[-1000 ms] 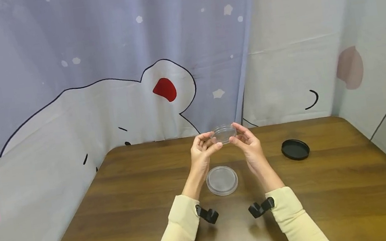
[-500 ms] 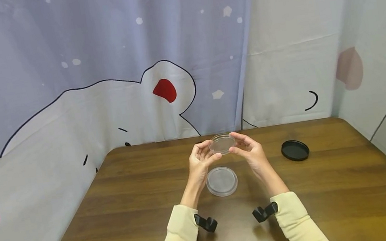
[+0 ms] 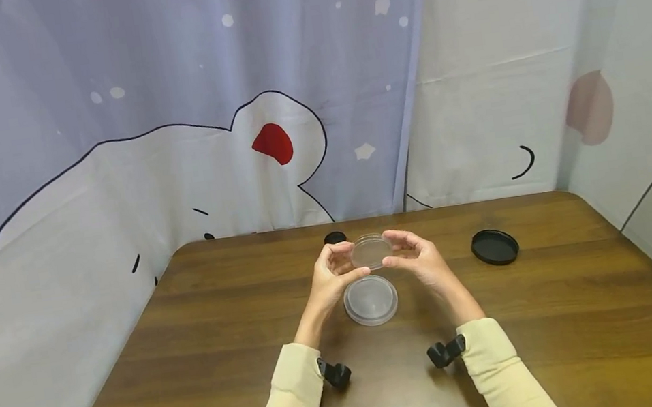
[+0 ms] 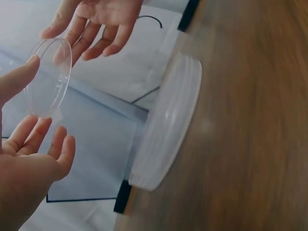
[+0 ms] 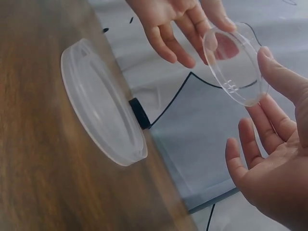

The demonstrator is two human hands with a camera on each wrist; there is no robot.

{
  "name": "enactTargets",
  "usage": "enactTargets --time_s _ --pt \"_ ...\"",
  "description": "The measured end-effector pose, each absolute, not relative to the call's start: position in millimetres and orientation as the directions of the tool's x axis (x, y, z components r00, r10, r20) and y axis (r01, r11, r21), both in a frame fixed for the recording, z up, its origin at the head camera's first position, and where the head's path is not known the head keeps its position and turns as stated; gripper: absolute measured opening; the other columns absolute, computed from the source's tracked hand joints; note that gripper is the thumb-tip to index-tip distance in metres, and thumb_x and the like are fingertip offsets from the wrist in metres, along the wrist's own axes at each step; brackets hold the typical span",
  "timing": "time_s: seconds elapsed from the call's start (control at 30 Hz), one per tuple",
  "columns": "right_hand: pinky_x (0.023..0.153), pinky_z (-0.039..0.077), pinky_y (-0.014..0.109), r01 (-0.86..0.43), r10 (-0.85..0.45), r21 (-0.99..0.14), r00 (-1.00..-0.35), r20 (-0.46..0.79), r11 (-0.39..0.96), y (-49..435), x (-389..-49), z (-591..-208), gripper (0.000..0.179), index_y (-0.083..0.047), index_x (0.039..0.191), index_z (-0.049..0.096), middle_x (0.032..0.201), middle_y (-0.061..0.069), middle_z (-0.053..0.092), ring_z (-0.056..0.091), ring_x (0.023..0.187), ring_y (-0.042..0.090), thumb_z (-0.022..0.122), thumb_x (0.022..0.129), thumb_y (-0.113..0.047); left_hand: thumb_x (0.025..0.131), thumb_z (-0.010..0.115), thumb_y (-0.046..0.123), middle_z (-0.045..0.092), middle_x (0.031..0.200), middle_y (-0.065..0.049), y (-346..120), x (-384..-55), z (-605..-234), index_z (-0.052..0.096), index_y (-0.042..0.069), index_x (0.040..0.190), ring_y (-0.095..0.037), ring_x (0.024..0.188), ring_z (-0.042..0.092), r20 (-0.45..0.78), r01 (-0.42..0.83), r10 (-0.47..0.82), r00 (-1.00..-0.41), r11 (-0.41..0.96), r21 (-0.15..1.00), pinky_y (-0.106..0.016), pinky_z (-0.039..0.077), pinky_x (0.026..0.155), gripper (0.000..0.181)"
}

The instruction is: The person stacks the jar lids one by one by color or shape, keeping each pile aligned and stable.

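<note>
A small clear round dish, like a petri dish, is held up between both hands above the table. My left hand pinches its left edge between thumb and fingertips, and my right hand does the same on the right. Both wrist views show the dish tilted, thumbs on the near side and the last fingers loose. Below it on the table lies a wider clear round dish, which looks frosted, with a stepped rim visible in the right wrist view.
A shallow black round lid lies at the right of the wooden table. Behind my left hand is a smaller black round piece, near the back edge. A printed curtain hangs right behind the table.
Both hands have come down and a little toward me with the small dish. The small black piece at the back, hidden at first, has come into view.
</note>
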State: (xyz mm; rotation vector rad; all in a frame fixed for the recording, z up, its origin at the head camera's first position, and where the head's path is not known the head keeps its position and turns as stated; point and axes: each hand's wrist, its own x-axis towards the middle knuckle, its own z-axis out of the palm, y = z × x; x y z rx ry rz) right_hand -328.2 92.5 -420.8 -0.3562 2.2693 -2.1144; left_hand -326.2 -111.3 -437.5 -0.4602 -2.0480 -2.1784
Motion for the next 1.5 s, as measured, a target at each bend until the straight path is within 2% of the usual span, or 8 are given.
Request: enactTargets --time_s 0.13,0.23,0.43,0.63,0.83,1.07,1.3,1.5 --pt "0.086 0.051 0.017 -0.147 -0.229 -0.984 -0.966 0.121 0.100 96.4 -328.1 -427.8 0.059 -0.003 0.139 0.050 0.143 0.020 0.049 0.054 0.120 0.031 0.072 0.085 -0.006 0.072 0.076 -0.010 0.055 0.128 -0.029 -114.6 -326.7 -444.8 0.050 -0.010 0.120 -0.035 0.116 0.056 0.313 0.318 0.144 -0.939 0.012 0.948 -0.049 0.045 0.102 0.054" --pt "0.088 0.050 0.018 -0.139 -0.257 -0.983 -0.961 0.105 0.119 98.7 -326.8 -435.2 0.059 -0.003 0.139 0.050 0.144 0.019 0.049 0.052 0.123 0.033 0.073 0.085 -0.009 0.072 0.077 -0.007 0.056 0.127 -0.027 -117.1 -325.1 -450.6 0.051 -0.009 0.118 -0.040 0.118 0.054 0.298 0.310 0.159 -0.941 0.052 0.949 -0.048 0.044 0.102 0.053" --pt "0.092 0.044 0.025 -0.117 -0.261 -0.983 -0.962 0.077 0.139 100.3 -325.8 -446.8 0.058 -0.004 0.137 0.053 0.142 0.018 0.051 0.047 0.124 0.030 0.074 0.084 -0.010 0.073 0.080 -0.002 0.059 0.121 -0.023 -119.0 -323.5 -458.9 0.054 -0.005 0.112 -0.034 0.113 0.059 0.281 0.300 0.166 -0.945 0.102 0.949 -0.046 0.047 0.100 0.047" --pt "0.091 0.043 0.026 -0.104 -0.279 -0.981 -0.959 0.055 0.164 100.6 -326.2 -447.8 0.059 -0.003 0.137 0.053 0.142 0.019 0.051 0.048 0.113 0.022 0.075 0.083 -0.010 0.072 0.078 -0.006 0.058 0.121 -0.030 -121.5 -326.0 -461.2 0.052 -0.011 0.114 -0.043 0.111 0.056 0.256 0.282 0.185 -0.949 0.130 0.951 -0.051 0.046 0.097 0.050" --pt "0.089 0.044 0.025 -0.111 -0.300 -0.980 -0.952 0.056 0.166 100.6 -329.3 -452.9 0.061 -0.001 0.138 0.050 0.139 0.022 0.052 0.049 0.105 0.016 0.074 0.082 -0.007 0.071 0.082 -0.001 0.059 0.110 -0.024 -123.1 -325.6 -461.8 0.055 -0.004 0.113 -0.029 0.096 0.057 0.219 0.257 0.203 -0.955 0.186 0.948 -0.033 0.049 0.084 0.050" --pt "0.090 0.044 0.027 -0.120 -0.335 -0.979 -0.940 0.059 0.164 96.4 -331.6 -459.2 0.062 0.000 0.138 0.050 0.138 0.022 0.053 0.050 0.105 0.018 0.074 0.081 -0.007 0.071 0.083 0.000 0.057 0.117 -0.023 -125.9 -324.0 -462.6 0.047 -0.006 0.122 -0.029 0.098 0.056 0.192 0.243 0.231 -0.954 0.219 0.945 -0.038 0.051 0.088 0.063" --pt "0.089 0.045 0.025 -0.105 -0.367 -0.972 -0.930 0.022 0.209 96.1 -334.1 -464.6 0.061 0.000 0.136 0.051 0.138 0.021 0.054 0.051 0.107 0.020 0.075 0.081 -0.008 0.070 0.082 0.002 0.055 0.108 -0.020 -126.9 -323.6 -463.6 0.047 -0.012 0.131 -0.021 0.089 0.049 0.130 0.217 0.295 -0.947 0.285 0.934 -0.021 0.041 0.074 0.071" --pt "0.091 0.041 0.028 -0.125 -0.383 -0.963 -0.923 0.024 0.240 98.0 -335.0 -467.1 0.060 0.000 0.137 0.051 0.139 0.022 0.053 0.048 0.113 0.027 0.074 0.082 -0.009 0.068 0.084 0.005 0.050 0.099 -0.014 -125.2 -326.7 -466.7 0.054 -0.009 0.131 -0.017 0.083 0.046 0.138 0.250 0.307 -0.942 0.365 0.897 -0.019 0.037 0.070 0.071"
